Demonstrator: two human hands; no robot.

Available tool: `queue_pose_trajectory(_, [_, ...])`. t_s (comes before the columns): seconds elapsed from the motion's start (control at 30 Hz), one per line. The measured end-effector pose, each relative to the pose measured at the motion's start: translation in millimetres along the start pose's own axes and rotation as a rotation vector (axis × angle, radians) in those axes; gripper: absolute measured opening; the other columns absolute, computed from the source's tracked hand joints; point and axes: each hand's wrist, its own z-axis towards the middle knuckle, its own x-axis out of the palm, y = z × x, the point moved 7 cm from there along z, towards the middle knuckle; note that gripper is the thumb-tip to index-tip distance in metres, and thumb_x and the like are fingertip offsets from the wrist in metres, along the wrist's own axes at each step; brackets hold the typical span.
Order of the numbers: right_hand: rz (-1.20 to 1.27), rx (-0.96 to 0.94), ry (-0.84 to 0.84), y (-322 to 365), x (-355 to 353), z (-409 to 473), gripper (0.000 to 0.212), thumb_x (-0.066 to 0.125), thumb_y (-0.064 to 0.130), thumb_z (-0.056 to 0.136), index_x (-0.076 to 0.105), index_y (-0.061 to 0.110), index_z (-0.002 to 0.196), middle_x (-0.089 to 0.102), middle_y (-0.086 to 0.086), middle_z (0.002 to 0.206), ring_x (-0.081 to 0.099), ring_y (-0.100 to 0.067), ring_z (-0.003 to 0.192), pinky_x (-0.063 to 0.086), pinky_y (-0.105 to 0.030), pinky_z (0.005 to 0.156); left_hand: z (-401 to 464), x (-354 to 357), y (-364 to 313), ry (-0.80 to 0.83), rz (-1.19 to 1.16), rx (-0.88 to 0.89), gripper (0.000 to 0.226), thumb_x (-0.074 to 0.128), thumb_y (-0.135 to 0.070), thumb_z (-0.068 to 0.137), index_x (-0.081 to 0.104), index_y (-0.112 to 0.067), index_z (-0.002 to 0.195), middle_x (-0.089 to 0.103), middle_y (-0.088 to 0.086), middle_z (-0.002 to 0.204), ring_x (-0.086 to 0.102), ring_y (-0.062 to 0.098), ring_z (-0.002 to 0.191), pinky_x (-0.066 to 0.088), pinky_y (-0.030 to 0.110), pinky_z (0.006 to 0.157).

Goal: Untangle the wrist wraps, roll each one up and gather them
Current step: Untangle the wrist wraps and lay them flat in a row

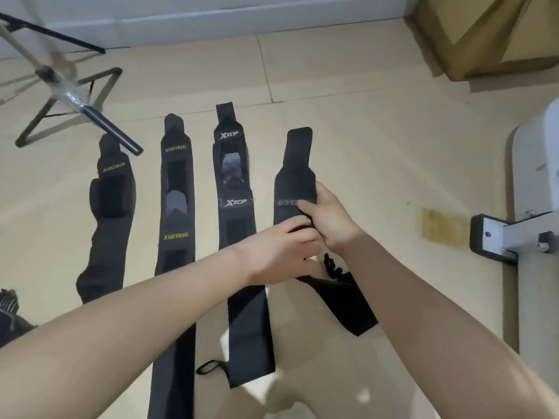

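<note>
Several black wrist wraps lie side by side on the beige floor. From the left: a short XUEYING wrap (110, 207), a long XUEYING wrap (176, 225), a long XTEP wrap (237, 219), and a BOKER wrap (295, 176) at the right. My left hand (284, 252) and my right hand (331, 220) meet at the near part of the BOKER wrap, both pinching its fabric. Its loose tail (341, 300) trails toward me under my right forearm. A thumb loop (208, 367) lies by the XTEP wrap's near end.
A stand with dark legs and a black bar (90, 113) sits at the far left, its bar over the leftmost wrap's tip. Cardboard boxes (484, 34) stand at the far right. A grey metal frame foot (496, 237) is at the right edge.
</note>
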Motion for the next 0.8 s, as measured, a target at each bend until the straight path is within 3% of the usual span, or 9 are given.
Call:
queue_pose_trajectory(0.07, [-0.009, 0.027, 0.049, 4, -4, 26, 0.045, 0.039, 0.000, 0.097, 0.040, 0.023, 0.135, 0.062, -0.007, 0.120, 0.065, -0.019, 0.098, 0.054, -0.034, 0.084, 10, 9, 24, 0.017, 0.021, -0.006, 0.061, 0.004, -0.001, 0.087, 0.060, -0.019, 0.071, 0.052, -0.001, 0.072, 0.050, 0.026, 0.082, 0.035, 0.030, 0.087])
queue_pose_trajectory(0.17, [0.143, 0.038, 0.025, 19, -19, 67, 0.044, 0.036, 0.008, 0.102, 0.030, 0.027, 0.141, 0.057, -0.002, 0.122, 0.063, -0.012, 0.096, 0.054, -0.023, 0.072, 45, 17, 69, 0.126, 0.041, -0.067, 0.044, 0.028, 0.000, 0.076, 0.067, -0.020, 0.075, 0.060, -0.001, 0.081, 0.058, 0.024, 0.082, 0.035, 0.029, 0.075])
queue_pose_trajectory(0.23, [0.188, 0.071, -0.057, 25, -40, 88, 0.046, 0.036, 0.025, 0.103, 0.020, 0.030, 0.146, 0.054, 0.002, 0.121, 0.060, -0.013, 0.100, 0.053, -0.025, 0.073, 61, 39, 102, 0.182, -0.015, -0.234, 0.042, 0.044, -0.002, 0.079, 0.062, -0.017, 0.114, 0.054, 0.007, 0.125, 0.048, 0.028, 0.115, 0.037, 0.034, 0.091])
queue_pose_trajectory(0.3, [0.010, 0.178, -0.186, 9, -70, 98, 0.050, 0.032, 0.039, 0.102, 0.024, 0.017, 0.146, 0.049, 0.000, 0.127, 0.055, -0.019, 0.108, 0.048, -0.030, 0.085, 57, 73, 122, 0.321, -0.123, -0.489, 0.062, 0.047, 0.000, 0.086, 0.029, -0.010, 0.145, 0.013, 0.013, 0.156, 0.019, 0.030, 0.139, 0.023, 0.037, 0.111])
queue_pose_trajectory(0.4, [-0.406, 0.310, -0.362, -39, -116, 79, 0.050, 0.029, 0.042, 0.100, 0.055, 0.004, 0.118, 0.060, -0.010, 0.109, 0.058, -0.027, 0.102, 0.044, -0.039, 0.095, 38, 122, 102, 0.464, -0.356, -0.704, 0.067, 0.043, -0.015, 0.095, 0.006, -0.006, 0.150, -0.002, 0.012, 0.158, 0.007, 0.025, 0.145, 0.012, 0.033, 0.117])
queue_pose_trajectory(0.47, [-0.485, 0.354, -0.291, -73, -125, 53, 0.045, 0.031, 0.041, 0.100, 0.061, 0.007, 0.105, 0.065, -0.009, 0.100, 0.061, -0.026, 0.094, 0.045, -0.038, 0.091, 28, 153, 80, 0.614, -0.436, -0.732, 0.066, 0.039, -0.033, 0.099, 0.006, -0.007, 0.150, 0.004, 0.010, 0.158, 0.013, 0.023, 0.144, 0.017, 0.033, 0.116])
queue_pose_trajectory(0.6, [-0.563, 0.412, -0.189, -111, -128, 14, 0.038, 0.033, 0.041, 0.100, 0.060, 0.015, 0.106, 0.063, -0.003, 0.099, 0.058, -0.017, 0.091, 0.042, -0.030, 0.085, 21, 182, 70, 0.694, -0.497, -0.849, 0.068, 0.035, -0.047, 0.098, 0.005, -0.017, 0.151, 0.003, 0.009, 0.158, 0.015, 0.025, 0.143, 0.019, 0.035, 0.116])
queue_pose_trajectory(0.7, [-0.722, 0.373, -0.226, -112, -131, 6, 0.028, 0.041, 0.039, 0.098, 0.054, 0.018, 0.111, 0.058, 0.004, 0.106, 0.052, -0.011, 0.092, 0.040, -0.028, 0.079, 26, 188, 75, 0.708, -0.366, -0.857, 0.064, 0.029, -0.051, 0.098, 0.005, -0.025, 0.151, -0.004, 0.008, 0.159, 0.000, 0.025, 0.145, 0.006, 0.038, 0.117])
queue_pose_trajectory(0.8, [-0.730, 0.427, -0.261, -120, -136, -3, 0.040, 0.052, 0.040, 0.092, 0.053, 0.009, 0.118, 0.060, -0.001, 0.106, 0.055, -0.018, 0.094, 0.045, -0.034, 0.083, 22, 188, 99, 0.736, -0.195, -0.935, 0.067, 0.027, -0.054, 0.097, 0.006, -0.021, 0.151, -0.002, 0.010, 0.158, -0.002, 0.028, 0.145, 0.006, 0.041, 0.117])
